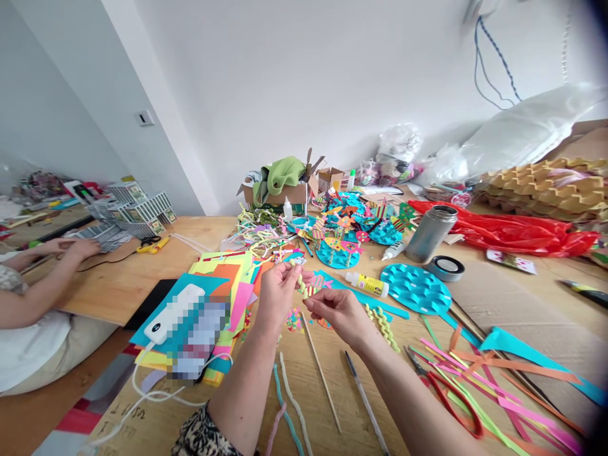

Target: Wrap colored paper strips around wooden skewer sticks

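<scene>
Between my hands is a short pale yellow-green twisted strip [303, 288], partly hidden by fingers. My left hand [278, 294] is closed on its upper end. At its lower end, my right hand [339, 311] pinches with thumb and forefinger. Below the hands lie a thin wooden stick [320, 373] and small scraps of coloured paper [294, 320]. More yellow-green curly strips [384, 327] rest just right of my right hand. A yellow-labelled glue bottle [368, 284] lies on its side behind it, near a bumpy blue disc [415, 288].
Red-handled scissors [456, 405] and loose paper strips [508, 392] lie at the right. Coloured paper sheets [221, 272], a white power bank [175, 313] and a phone [199, 342] are at the left. A metal flask [431, 233] stands behind. Another person's hands [78, 247] work far left.
</scene>
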{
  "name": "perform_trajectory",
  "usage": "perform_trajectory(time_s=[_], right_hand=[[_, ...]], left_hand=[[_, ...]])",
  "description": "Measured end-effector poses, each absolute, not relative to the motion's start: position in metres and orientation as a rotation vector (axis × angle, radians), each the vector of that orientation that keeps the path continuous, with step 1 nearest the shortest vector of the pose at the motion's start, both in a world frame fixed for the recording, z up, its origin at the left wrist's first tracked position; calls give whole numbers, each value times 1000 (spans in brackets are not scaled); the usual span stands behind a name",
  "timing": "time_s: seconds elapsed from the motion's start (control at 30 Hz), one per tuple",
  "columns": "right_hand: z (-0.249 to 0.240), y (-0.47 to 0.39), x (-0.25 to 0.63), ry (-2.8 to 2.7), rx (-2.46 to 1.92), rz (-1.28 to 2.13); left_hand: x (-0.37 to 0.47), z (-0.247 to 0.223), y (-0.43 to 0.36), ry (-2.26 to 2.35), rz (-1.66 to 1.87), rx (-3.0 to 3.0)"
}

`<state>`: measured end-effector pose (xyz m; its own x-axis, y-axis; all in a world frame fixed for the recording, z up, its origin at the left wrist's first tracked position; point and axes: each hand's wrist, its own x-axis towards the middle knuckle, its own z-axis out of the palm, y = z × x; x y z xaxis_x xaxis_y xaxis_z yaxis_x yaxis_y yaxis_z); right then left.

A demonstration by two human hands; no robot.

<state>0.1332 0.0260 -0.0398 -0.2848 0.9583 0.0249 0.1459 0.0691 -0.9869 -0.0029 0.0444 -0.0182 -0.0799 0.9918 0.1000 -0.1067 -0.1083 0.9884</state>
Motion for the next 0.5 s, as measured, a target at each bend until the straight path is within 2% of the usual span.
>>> perform_trajectory(time_s=[0.5], right_hand=[[-40,26,135,-1642,-1124,1297]], left_hand=[[-6,-9,40,1187,1407,1186]])
